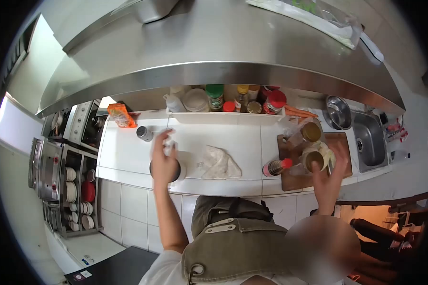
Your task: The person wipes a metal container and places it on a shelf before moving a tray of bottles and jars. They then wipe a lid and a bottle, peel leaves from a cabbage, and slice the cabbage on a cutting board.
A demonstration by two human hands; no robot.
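Note:
My left hand (163, 160) is raised over the white counter, fingers apart. It partly covers a dark round item (176, 172) beside my wrist. Just beyond my fingers stands a small dark-lidded shaker (144, 133). On the other side, my right hand (329, 179) has its thumb and fingers spread, the thumb overlapping a brownish round container (313, 158). Pale leafy food (325, 151) in clear plastic sits beside it on the wooden cutting board (291, 179). A red-capped bottle (274, 167) stands at the board's left edge. Between my hands lies a crumpled white cloth (220, 164).
A white rack (223, 118) of jars and bottles runs along the back, under a steel shelf (214, 42). Carrots (300, 112), a steel bowl (337, 113) and a sink (370, 142) are at right. An orange packet (121, 116) lies at left, near shelved plates (71, 185).

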